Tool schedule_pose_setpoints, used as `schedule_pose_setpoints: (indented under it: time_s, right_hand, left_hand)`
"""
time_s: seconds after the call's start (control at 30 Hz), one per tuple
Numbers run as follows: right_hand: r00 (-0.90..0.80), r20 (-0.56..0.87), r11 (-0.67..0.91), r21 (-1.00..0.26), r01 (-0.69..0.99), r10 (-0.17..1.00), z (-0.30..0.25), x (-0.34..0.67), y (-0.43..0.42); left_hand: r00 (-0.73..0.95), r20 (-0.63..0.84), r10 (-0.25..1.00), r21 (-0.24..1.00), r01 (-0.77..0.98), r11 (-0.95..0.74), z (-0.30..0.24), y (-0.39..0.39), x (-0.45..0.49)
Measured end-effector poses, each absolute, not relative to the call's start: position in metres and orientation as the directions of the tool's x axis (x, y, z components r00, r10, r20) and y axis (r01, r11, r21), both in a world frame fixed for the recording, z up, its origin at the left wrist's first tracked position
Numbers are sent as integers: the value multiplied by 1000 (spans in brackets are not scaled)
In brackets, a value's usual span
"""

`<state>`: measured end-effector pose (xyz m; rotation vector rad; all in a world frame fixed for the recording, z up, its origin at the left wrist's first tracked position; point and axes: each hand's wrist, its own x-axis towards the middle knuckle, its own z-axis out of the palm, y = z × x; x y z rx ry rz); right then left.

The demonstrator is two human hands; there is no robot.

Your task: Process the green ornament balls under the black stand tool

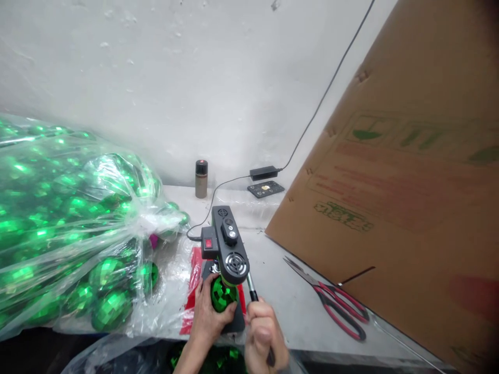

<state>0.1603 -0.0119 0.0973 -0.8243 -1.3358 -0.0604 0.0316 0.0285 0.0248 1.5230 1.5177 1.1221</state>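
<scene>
A small black press machine point(225, 244) with a red switch stands on the white table near its front edge. Under its head sits a green mirrored ball point(222, 296). My left hand point(208, 314) is wrapped round that ball and holds it on the machine's base. My right hand point(263, 332) is closed in a fist on the machine's lever handle point(251, 289), a metal rod with a black grip that slopes down to the right.
A big clear plastic bag of green mirrored balls point(66, 223) fills the left. Red-handled scissors point(331, 301) lie right of the machine. A large cardboard sheet point(409, 171) leans at the right. A small can point(201, 178), a power adapter point(264, 172) and a remote-like pad point(266, 189) sit by the wall.
</scene>
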Motion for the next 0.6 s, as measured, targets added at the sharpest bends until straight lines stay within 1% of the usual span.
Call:
schedule_pose_setpoints:
  time_s: [0.1,0.17,0.2,0.3,0.4,0.47,0.53,0.6]
  right_hand:
    - [212,884,737,-465,489,417,101,164,-12]
    - [214,877,740,-478,473,430,121,165,-12]
    - [226,868,735,-495,463,442,136,164,-12]
    - [311,769,666,-639,385,558,184,159,-11]
    - [355,744,661,-667,344,566,214,154,-7]
    - [362,746,671,-663,333,559,217,154,-6]
    - [348,760,687,-648,329,550,210,157,-8]
    - [325,770,699,-636,326,549,200,158,-10]
  left_hand:
    - [-80,95,992,923,382,-57,30,28,34]
    - [-103,92,990,929,367,-48,35,29,37]
    - [-113,89,990,934,355,-44,38,30,38]
    - [-109,68,992,952,305,-32,44,29,38]
    - [-112,66,992,965,261,-35,38,10,33]
    - [-152,126,980,961,262,-82,27,-13,28]
    - [-168,221,961,944,285,-167,14,-37,21]
    - [-170,244,955,931,318,-181,5,-50,11]
